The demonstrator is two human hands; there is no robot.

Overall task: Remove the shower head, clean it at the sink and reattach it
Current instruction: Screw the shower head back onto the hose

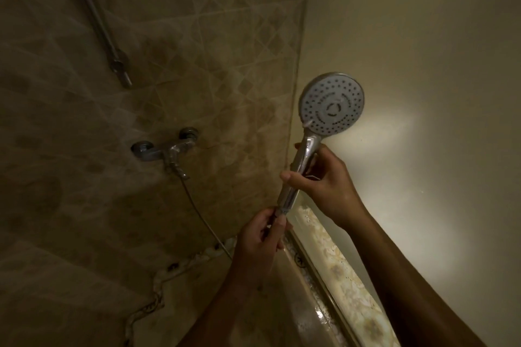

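the shower head (pixel 331 104) stands upright in front of the pale wall, off its rail, so this looks like the unscrewing or re-screwing step; which one i cannot tell. next calls for twisting the nut. right hand (pixel 321 177) wraps the handle; left hand (pixel 262 234) pinches the hose (pixel 197 211) nut at its base.

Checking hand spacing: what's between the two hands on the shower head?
Head view: only bare chrome handle between right hand above and left hand at the hose nut.
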